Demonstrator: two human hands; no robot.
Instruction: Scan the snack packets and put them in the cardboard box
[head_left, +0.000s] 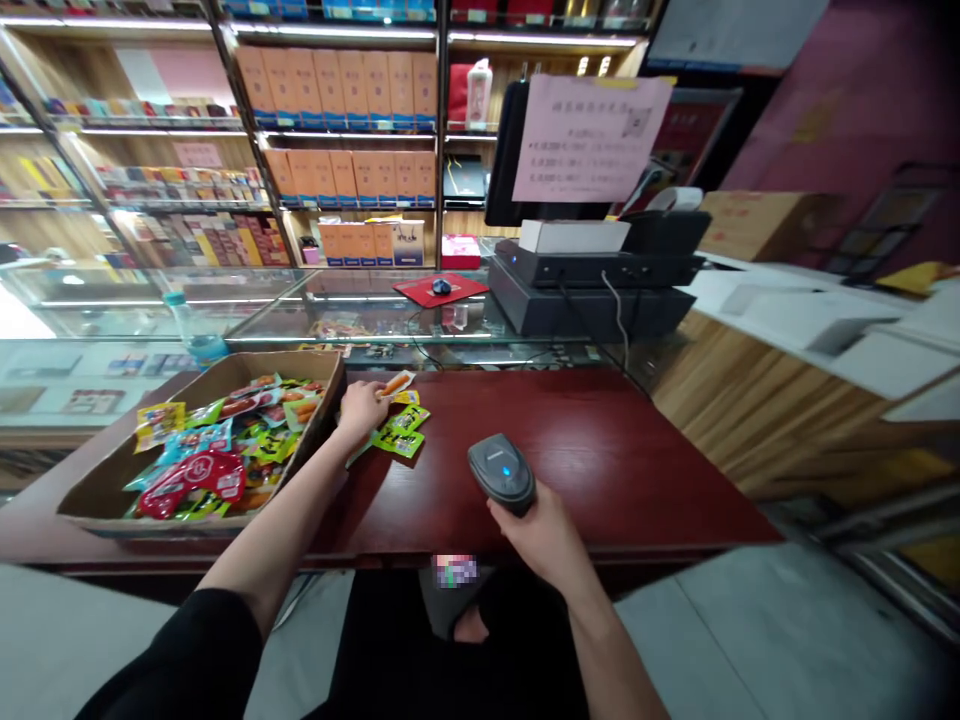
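Observation:
My left hand (362, 407) is closed on a packaged sausage (396, 383), an orange stick in a clear wrapper that pokes out to the right of the fingers. Just below and right of that hand, several green snack packets (402, 432) lie on the dark red tabletop (585, 440). A cardboard box (330, 390) full of mixed snack packets stands left of my left hand. In my right hand (541, 530) is a dark grey barcode scanner (501, 470) with a blue light on top, held above the table near its front edge.
Beyond the tabletop is a glass display counter (352, 312) with a mouse (441, 286) on a red mat. A monitor (507, 150) with a pink paper sign stands behind dark register units (585, 300). A bottle (196, 335) with a teal cap stands behind the box.

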